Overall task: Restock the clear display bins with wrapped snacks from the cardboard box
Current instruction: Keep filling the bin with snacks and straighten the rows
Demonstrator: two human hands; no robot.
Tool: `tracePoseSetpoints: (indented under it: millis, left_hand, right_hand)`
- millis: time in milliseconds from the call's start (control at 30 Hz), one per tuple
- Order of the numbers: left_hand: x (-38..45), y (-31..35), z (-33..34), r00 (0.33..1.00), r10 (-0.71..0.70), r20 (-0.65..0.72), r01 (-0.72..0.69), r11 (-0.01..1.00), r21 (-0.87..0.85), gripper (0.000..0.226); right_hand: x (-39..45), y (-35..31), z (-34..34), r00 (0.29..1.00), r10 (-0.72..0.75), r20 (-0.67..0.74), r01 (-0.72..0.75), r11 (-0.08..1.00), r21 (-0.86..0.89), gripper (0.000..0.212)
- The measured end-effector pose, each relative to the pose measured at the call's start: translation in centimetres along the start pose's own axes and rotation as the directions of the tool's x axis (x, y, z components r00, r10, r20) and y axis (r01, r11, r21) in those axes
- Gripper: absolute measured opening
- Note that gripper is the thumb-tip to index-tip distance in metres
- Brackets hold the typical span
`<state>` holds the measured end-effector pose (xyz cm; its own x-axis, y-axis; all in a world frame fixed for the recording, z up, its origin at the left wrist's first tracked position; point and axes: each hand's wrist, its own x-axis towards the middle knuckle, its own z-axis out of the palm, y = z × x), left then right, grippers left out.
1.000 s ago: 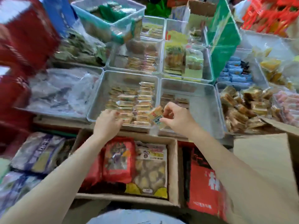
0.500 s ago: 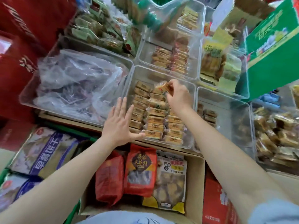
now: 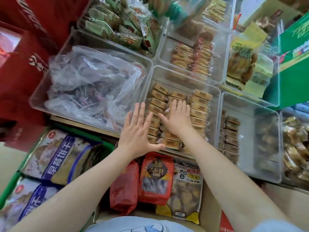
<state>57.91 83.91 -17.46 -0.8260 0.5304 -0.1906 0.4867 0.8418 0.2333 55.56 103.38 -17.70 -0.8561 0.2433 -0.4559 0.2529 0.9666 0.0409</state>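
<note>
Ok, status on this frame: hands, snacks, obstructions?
Both hands open: left hand at bin edge, right hand flat on wrapped snacks. Nothing in the way.

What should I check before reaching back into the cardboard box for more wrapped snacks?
1. Right hand free: ok, flat on the stacked snacks, gripping nothing.
2. Left hand free: ok, fingers straight, at the front left corner of the bin.
3. Snack rows tidy: ok, three neat rows in the bin, though the middle one is partly under the right hand.
4. Room left in this bin: ok, bare floor shows beyond the rows at the far end.
5. Stock left in the cardboard box: ok, a red bag and other bags stand inside.
6. Same snack in the box: cannot tell.
</note>
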Motion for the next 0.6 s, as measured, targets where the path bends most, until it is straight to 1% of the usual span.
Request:
tracePoseSetpoints:
  millis: [67, 167, 300, 467, 533, 600]
  left_hand:
    - [0.0, 0.0, 0.1, 1.0, 0.004, -0.025, -0.004, 1.0, -0.002, 0.129]
    - [0.0, 0.0, 0.4, 0.999, 0.004, -0.037, -0.004, 1.0, 0.016, 0.128]
    - [0.0, 0.1, 0.5, 1.0, 0.003, -0.02, -0.003, 1.0, 0.03, 0.129]
    - [0.1, 0.1, 0.3, 1.0, -0.015, 0.003, 0.015, 0.999, 0.03, 0.132]
    - [0.0, 0.2, 0.1, 1.0, -0.028, 0.012, 0.028, 1.0, 0.008, 0.134]
    - [0.0, 0.2, -0.2, 0.998, -0.041, 0.041, 0.041, 0.999, -0.002, 0.133]
  right_hand:
    - [-0.8, -0.1, 2.0, 0.995, 0.003, -0.096, 0.008, 0.994, 0.111, 0.085]
    - [-0.9, -0.1, 3.5, 0.98, 0.014, -0.196, 0.017, 0.988, 0.152, 0.08]
    - [-0.4, -0.4, 3.4, 0.987, 0.031, -0.155, -0.009, 0.99, 0.138, 0.084]
    - [-3.8, -0.6, 3.3, 0.995, -0.047, -0.091, 0.061, 0.986, 0.155, 0.085]
    - [-5.3, -0.3, 2.8, 0.995, -0.069, -0.073, 0.084, 0.968, 0.236, 0.082]
    - [-6.6, 0.6, 1.5, 0.994, -0.091, -0.066, 0.109, 0.924, 0.366, 0.07]
